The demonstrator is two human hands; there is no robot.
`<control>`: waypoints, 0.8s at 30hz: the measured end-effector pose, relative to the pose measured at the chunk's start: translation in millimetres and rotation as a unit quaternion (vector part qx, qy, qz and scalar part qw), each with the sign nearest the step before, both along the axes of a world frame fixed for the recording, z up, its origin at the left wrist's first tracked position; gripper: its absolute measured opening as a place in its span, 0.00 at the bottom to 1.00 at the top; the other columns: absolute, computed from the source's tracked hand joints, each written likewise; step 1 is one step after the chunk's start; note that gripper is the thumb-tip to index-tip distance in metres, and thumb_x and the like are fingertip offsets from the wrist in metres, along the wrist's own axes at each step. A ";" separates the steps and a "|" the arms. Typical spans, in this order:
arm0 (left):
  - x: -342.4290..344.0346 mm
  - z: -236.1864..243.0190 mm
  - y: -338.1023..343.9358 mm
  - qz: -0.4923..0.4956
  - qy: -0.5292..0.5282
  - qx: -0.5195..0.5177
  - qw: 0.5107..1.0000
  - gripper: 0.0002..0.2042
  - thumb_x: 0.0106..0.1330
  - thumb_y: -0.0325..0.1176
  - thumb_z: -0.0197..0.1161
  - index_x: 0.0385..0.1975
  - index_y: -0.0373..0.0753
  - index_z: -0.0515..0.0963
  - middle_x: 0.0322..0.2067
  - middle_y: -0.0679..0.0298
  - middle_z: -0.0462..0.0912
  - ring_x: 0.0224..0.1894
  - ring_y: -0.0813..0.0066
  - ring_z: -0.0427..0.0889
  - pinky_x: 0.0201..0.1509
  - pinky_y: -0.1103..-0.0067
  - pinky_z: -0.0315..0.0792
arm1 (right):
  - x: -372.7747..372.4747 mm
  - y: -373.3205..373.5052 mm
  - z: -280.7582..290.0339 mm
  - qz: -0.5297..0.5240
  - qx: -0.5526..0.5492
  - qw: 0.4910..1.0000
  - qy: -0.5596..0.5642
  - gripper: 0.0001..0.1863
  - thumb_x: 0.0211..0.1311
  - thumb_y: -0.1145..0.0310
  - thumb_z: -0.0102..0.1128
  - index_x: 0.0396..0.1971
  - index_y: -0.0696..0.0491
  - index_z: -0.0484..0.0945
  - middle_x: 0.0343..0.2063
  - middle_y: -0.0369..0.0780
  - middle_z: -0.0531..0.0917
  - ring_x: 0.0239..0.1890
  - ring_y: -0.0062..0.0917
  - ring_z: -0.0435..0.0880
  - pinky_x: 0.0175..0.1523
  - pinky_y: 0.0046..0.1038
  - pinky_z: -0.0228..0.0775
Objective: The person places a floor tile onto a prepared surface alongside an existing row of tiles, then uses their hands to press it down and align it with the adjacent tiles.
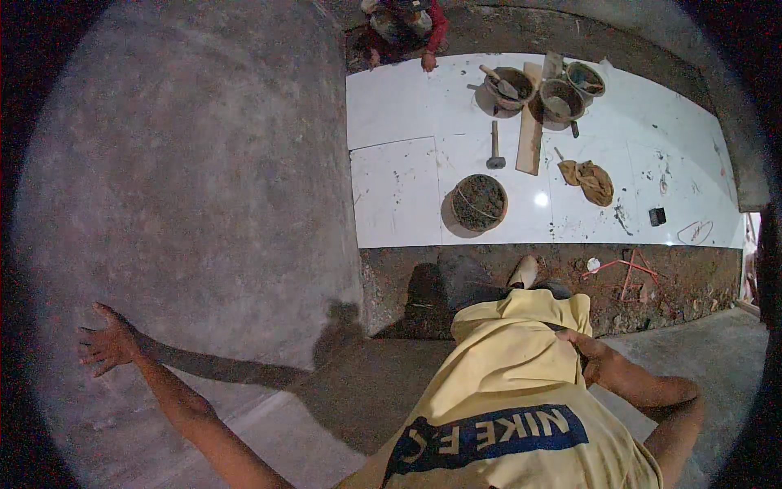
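Note:
My left hand [108, 345] is open, fingers spread against the grey wall [195, 147] at the left. At my waist, my right hand [582, 354] is closed on the hem of my yellow shirt [505, 375], by a dark band; some fingertips are hidden. Below me my shoe [523, 270] rests on a dirt strip [684, 281] beside white floor tiles [391, 187]. A bucket of dark mortar [479, 201], a mallet [496, 151], a long board [530, 147] and a crumpled brown sack [595, 183] lie on those tiles.
Three containers with mortar or tools [560, 103] sit at the tiles' far side. Another person in red sleeves [403, 24] crouches at the far edge, hands on the tiles. Thin red pieces [627, 273] lie in the dirt. A small black block [657, 216] is at the right.

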State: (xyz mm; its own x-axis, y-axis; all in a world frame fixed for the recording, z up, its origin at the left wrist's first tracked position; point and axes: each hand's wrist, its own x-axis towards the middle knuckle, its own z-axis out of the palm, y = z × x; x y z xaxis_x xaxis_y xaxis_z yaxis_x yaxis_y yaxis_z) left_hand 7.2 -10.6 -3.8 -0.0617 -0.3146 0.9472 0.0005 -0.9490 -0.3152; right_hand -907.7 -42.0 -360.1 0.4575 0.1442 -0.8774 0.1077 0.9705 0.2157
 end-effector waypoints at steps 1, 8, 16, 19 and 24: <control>-0.5 -1.3 -1.9 0.157 0.013 0.010 0.987 0.48 0.66 0.82 0.39 0.74 0.50 0.68 0.76 0.52 0.63 0.79 0.36 0.54 0.73 0.29 0.40 | -2.6 -0.8 1.3 -0.003 -0.001 1.000 -0.002 0.29 0.63 0.51 0.71 0.58 0.53 0.81 0.52 0.45 0.88 0.51 0.40 0.89 0.59 0.49 0.81; 12.3 5.7 10.9 -0.093 -0.007 -0.019 0.995 0.49 0.65 0.82 0.38 0.76 0.51 0.66 0.76 0.52 0.64 0.79 0.38 0.54 0.75 0.31 0.38 | -3.0 0.0 -0.5 0.005 -0.004 1.000 -0.012 0.30 0.62 0.50 0.71 0.58 0.53 0.81 0.52 0.45 0.88 0.51 0.40 0.89 0.60 0.49 0.81; -33.5 -12.6 -12.3 0.267 -0.059 -0.011 0.962 0.47 0.65 0.82 0.43 0.72 0.50 0.72 0.72 0.50 0.68 0.76 0.39 0.62 0.73 0.31 0.42 | -1.3 -0.7 -2.1 0.007 -0.010 1.000 -0.011 0.31 0.62 0.49 0.72 0.58 0.53 0.81 0.52 0.45 0.88 0.52 0.40 0.88 0.60 0.48 0.80; -21.3 -3.6 -7.3 0.247 -0.044 0.030 0.968 0.46 0.63 0.82 0.45 0.69 0.51 0.75 0.71 0.52 0.71 0.72 0.40 0.68 0.72 0.29 0.43 | -4.0 0.0 -2.8 0.004 -0.013 1.000 -0.012 0.31 0.62 0.48 0.72 0.58 0.53 0.81 0.52 0.45 0.88 0.52 0.40 0.88 0.60 0.48 0.80; 13.2 9.3 18.1 0.109 -0.030 0.007 0.994 0.46 0.64 0.82 0.44 0.69 0.51 0.75 0.72 0.52 0.69 0.74 0.40 0.63 0.71 0.28 0.43 | -1.9 -3.6 -1.0 0.012 -0.016 1.000 -0.020 0.31 0.62 0.48 0.73 0.58 0.53 0.81 0.52 0.45 0.88 0.52 0.39 0.88 0.60 0.48 0.80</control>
